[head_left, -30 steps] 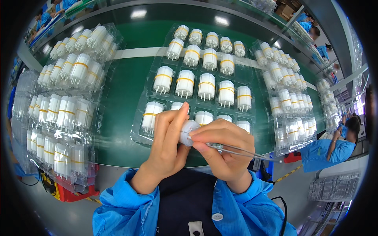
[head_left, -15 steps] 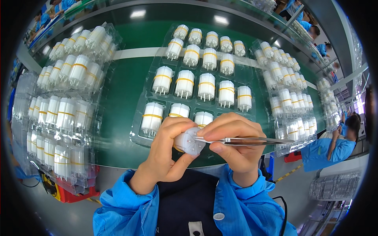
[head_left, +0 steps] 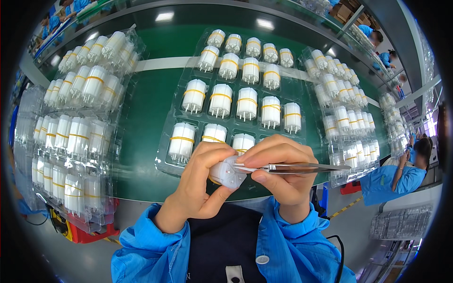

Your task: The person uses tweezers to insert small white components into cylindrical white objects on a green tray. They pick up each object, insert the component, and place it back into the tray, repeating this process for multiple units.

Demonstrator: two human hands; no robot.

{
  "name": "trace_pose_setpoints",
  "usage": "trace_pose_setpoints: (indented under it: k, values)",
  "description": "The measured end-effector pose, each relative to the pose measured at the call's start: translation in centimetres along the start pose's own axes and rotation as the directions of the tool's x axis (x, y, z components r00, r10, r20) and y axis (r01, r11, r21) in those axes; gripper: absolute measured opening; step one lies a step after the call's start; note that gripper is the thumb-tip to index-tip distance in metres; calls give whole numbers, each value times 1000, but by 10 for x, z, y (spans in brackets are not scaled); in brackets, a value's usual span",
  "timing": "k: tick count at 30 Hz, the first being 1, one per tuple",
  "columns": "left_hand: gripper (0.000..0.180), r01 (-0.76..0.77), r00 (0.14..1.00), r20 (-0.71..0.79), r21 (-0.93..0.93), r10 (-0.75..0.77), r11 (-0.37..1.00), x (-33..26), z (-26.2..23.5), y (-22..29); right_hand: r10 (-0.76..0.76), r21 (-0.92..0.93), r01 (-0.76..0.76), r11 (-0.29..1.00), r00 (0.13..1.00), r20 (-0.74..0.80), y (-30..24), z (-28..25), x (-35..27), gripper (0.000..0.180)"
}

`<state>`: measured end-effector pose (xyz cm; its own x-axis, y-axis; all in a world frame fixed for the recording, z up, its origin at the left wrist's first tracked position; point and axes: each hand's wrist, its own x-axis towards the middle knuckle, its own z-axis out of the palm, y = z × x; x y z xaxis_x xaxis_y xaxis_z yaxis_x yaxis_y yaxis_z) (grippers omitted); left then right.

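Between the thumb and fingers of my left hand is a white plastic cylinder, its flat end turned toward my right. My right hand pinches a pair of metal tweezers. Their pale tips meet the end face of the cylinder, and the back end points off to the right. Whether the tips grip a small part there, I cannot make out. Just beyond my hands lies a clear plastic tray with rows of similar white cylinders, each banded in yellow, with metal pins at one end.
Stacked clear trays of the same cylinders stand at the left and at the right of the green tabletop. A co-worker in a blue coat is at the far right. Red and yellow bins sit below the left stack.
The cylinder in my left hand has turned slightly, so its end face shows at another angle. Both hands stay nearly in place, and the tweezers remain at the end face.
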<state>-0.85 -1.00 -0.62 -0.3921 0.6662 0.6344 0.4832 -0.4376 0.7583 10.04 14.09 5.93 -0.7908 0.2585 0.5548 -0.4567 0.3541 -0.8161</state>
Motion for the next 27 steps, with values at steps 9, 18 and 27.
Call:
trace_pose_setpoints:
  k: [9,18,27]
  values:
    - [53,-19,999,45,32,17,999,0,-3,-2,-32,-16,32,999,999,-22,2,2,-1,14]
    - [54,-83,996,48,94,79,992,1,-3,-6,28,-55,-33,998,996,-89,0,8,-4,11]
    - [57,-76,997,1,117,77,990,1,0,-3,-83,-366,124,922,989,126,-16,5,9,20]
